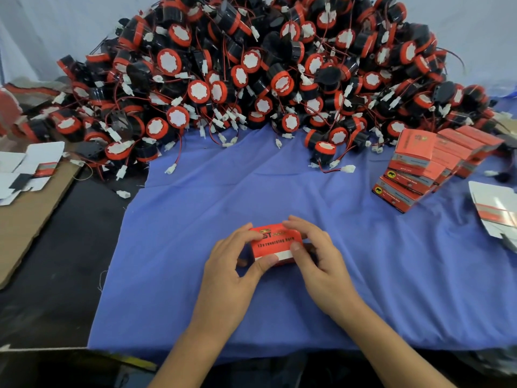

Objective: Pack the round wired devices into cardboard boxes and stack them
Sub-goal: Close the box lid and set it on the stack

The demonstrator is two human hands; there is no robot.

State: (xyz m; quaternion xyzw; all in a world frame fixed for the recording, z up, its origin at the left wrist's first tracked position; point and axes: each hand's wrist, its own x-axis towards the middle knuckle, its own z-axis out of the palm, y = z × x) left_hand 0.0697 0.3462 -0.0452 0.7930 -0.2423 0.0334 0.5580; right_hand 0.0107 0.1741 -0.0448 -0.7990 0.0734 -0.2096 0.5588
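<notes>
A small red cardboard box [275,243] with dark lettering sits low over the blue cloth [363,261] in front of me. My left hand [235,264] grips its left side, thumb curled under the near edge. My right hand [316,256] holds its right side, fingers over the top and thumb on the front face. A big heap of round black-and-red wired devices [251,74] with white plugs fills the far half of the table. What is inside the held box is hidden.
Stacked red packed boxes [428,166] stand at the right on the cloth. Flat unfolded box blanks lie at the far right [495,208] and on brown cardboard at the left [25,166]. Loose devices [324,152] and white plugs trail from the heap's front edge.
</notes>
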